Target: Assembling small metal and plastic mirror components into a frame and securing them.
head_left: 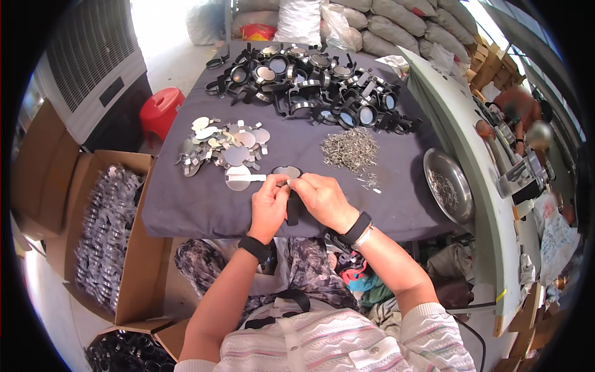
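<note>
Close to the near edge of the table, my two hands meet over a black round-headed piece with a grey disc at its far end and a black strip coming down between the hands. My left hand is closed in a pinch on its left side. From the right, my right hand is closed, its fingertips against the same piece; whatever small thing they pinch is hidden. Just left of my fingers lies a loose round metal disc with a pale tab. Beyond it is a heap of tabbed metal discs.
A pile of small metal pins lies right of centre. Black round-framed pieces are heaped at the back. A steel bowl sits at the table's right edge. On the left stand a carton of wrapped parts and a red stool.
</note>
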Available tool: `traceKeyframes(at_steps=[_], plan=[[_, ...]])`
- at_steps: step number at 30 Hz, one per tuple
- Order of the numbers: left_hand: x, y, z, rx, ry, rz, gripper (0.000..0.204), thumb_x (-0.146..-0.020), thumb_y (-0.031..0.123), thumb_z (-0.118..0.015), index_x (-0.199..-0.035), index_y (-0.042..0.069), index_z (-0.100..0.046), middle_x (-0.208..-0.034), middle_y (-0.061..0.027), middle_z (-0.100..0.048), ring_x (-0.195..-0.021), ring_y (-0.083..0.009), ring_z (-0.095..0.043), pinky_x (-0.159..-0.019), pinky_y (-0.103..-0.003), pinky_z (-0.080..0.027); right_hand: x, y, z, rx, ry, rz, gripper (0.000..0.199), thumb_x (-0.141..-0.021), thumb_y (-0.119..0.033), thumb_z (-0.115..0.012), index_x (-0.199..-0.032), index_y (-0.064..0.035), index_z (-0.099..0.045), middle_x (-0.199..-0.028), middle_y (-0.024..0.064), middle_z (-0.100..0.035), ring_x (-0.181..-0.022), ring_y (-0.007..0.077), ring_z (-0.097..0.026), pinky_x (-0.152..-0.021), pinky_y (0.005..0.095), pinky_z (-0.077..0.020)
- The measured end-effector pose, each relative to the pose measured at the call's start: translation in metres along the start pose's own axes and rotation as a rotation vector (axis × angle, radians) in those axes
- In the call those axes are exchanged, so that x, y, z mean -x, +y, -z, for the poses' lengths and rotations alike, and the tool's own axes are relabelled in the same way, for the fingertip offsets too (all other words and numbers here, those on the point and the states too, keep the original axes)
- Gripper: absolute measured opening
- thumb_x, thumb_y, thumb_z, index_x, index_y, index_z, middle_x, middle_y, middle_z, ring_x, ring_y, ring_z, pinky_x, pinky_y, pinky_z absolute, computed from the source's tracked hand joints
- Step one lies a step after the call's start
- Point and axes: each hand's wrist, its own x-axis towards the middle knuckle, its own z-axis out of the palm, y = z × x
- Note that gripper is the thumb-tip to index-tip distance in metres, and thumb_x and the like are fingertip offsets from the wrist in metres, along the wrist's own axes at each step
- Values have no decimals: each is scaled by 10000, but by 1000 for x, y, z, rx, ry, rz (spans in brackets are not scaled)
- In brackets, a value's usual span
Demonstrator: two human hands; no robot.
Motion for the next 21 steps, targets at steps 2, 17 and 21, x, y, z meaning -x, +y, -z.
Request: traceKeyframes(at_steps=[2,17,21], plan=[[-1,0,-1,0,-24,-9,129,-909,45,-512,-1025,24,-565,-566,25,-512,-436,-28,-445,-385,-221,-356,-1,1,1,38,1,40,156,-701,-62,-603,-833,-50,-520,-735,62,-531,-678,236,-605,-566,338,-502],[1,1,-4,75,-50,6,122,-916,33,-505,-1028,9,-548,-593,20,-507,-415,-15,-405,-368,-181,-314,7,4,-7,-73,35,-67,93,-757,-102,-568,-813,-49,-516,-760,76,-531,-691,266,-611,-562,357,-500],[2,1,-4,4,28,38,132,-923,34,-459,-1026,9,-537,-580,24,-470,-372,-31,-387,-339,-190,-325,22,12,14,-3,55,-175,86,-739,-68,-559,-812,-47,-518,-748,105,-514,-642,295,-587,-542,384,-492]])
